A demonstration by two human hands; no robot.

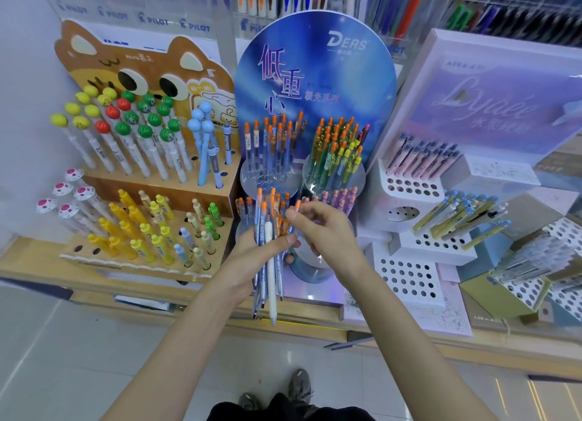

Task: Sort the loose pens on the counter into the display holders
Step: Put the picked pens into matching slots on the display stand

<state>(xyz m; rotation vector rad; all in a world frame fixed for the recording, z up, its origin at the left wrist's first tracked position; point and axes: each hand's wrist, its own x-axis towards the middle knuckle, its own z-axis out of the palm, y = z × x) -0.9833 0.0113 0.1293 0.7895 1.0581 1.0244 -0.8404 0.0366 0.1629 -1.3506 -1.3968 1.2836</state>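
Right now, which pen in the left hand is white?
The thick white pen mid-bundle in the left hand; the other pens are bluish with orange tops.

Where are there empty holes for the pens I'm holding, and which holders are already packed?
Empty holes: the low white block right of your right hand; the white tier below the pink pens; the front-left corner of the wooden stand beside the yellow pens. Packed: the clear cup of green and yellow pens and the ball-topped rows.

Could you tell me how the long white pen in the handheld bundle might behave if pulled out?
The long white pen looks stiff and light. Its smooth round barrel would probably slide free easily, and might roll if laid flat.
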